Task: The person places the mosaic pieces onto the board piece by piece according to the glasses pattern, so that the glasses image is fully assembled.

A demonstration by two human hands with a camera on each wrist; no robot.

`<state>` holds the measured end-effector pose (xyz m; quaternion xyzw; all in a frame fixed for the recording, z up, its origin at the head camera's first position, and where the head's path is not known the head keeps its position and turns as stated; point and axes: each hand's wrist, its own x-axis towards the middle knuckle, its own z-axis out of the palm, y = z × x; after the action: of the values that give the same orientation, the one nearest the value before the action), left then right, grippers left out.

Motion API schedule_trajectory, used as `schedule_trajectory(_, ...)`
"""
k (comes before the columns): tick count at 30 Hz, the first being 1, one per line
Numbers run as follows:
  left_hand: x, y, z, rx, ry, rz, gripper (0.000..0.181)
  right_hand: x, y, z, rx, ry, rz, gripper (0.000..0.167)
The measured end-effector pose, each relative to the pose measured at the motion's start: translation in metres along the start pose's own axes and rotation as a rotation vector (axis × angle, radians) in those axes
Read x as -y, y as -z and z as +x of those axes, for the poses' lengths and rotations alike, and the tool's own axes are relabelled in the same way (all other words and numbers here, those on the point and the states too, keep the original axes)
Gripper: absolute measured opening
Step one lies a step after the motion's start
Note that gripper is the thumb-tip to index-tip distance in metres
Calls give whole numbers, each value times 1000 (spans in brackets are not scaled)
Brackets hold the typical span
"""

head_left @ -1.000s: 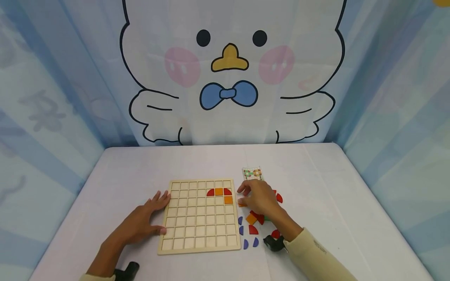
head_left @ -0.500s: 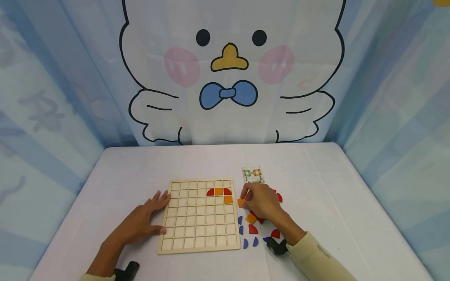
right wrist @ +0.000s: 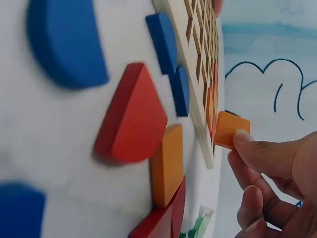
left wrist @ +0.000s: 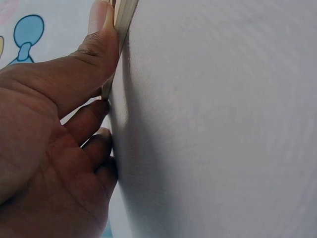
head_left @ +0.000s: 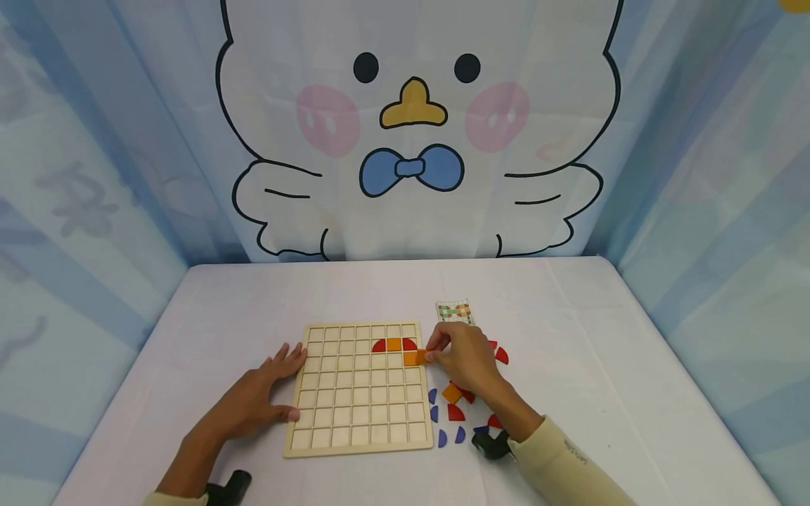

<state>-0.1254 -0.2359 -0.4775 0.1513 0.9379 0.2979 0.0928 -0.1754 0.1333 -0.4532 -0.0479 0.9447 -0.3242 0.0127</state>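
Note:
An orange square tile [right wrist: 229,130] is pinched between the thumb and fingers of my right hand [head_left: 467,357], over the right edge of a wooden grid board [head_left: 354,407]. Set in the board's upper right cells are two red quarter-round tiles [head_left: 379,346] with an orange tile [head_left: 394,344] between them, and another orange tile [head_left: 410,358] below. My left hand [head_left: 259,397] rests at the board's left edge, thumb on its rim and fingers spread along the side; the left wrist view shows this thumb [left wrist: 101,44] on the wood.
Right of the board lie several loose pieces: blue half-rounds [head_left: 442,438], a red quarter-round [head_left: 455,413], an orange square [head_left: 452,392] and more red ones [head_left: 502,355]. A small printed pattern card [head_left: 455,310] lies behind my right hand. A patterned curtain [head_left: 411,225] hangs at the back.
My right hand has picked up the orange tile from the table beside the board and carried it left to the board's right edge. The left hand and the board have stayed in place.

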Motion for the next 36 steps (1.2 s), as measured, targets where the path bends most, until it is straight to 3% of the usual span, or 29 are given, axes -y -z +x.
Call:
schedule_trajectory(13,2,1,0,-2,-22,-4,111,23,-17,8,19,40,72,20)
schedule_trajectory(36,1,-1,1,-1,2,1,111,42,-44,16,49,162,53,22)
